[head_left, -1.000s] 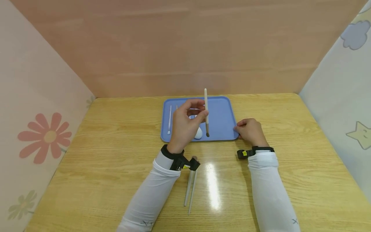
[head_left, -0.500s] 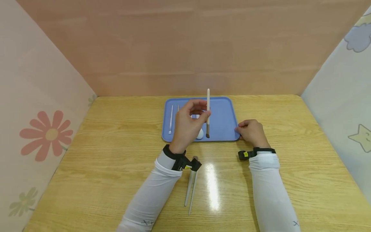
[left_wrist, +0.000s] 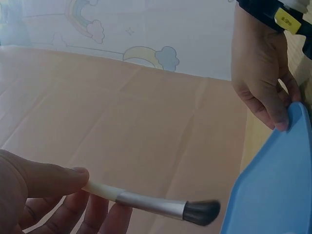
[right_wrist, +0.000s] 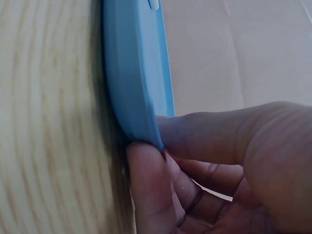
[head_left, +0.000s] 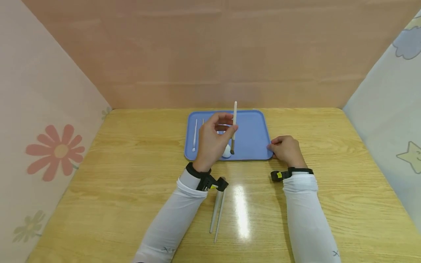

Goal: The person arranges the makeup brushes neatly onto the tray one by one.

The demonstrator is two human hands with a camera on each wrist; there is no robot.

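Note:
My left hand pinches a cream-handled makeup brush and holds it nearly upright over the blue tray, dark bristles down. In the left wrist view the thumb and fingers clamp the brush on its handle just behind the silver ferrule. My right hand grips the tray's front right corner, and in the right wrist view its fingers pinch the tray's rim. A white egg-shaped sponge lies on the tray just beside the left hand.
Thin white sticks lie at the tray's left side. Two grey sticks lie on the wooden table below my left wrist. Pink, floral and cloud-patterned walls close in the table on three sides.
The brush has tilted a little, its bristle end swinging left toward the sponge. The right hand keeps its hold on the tray corner.

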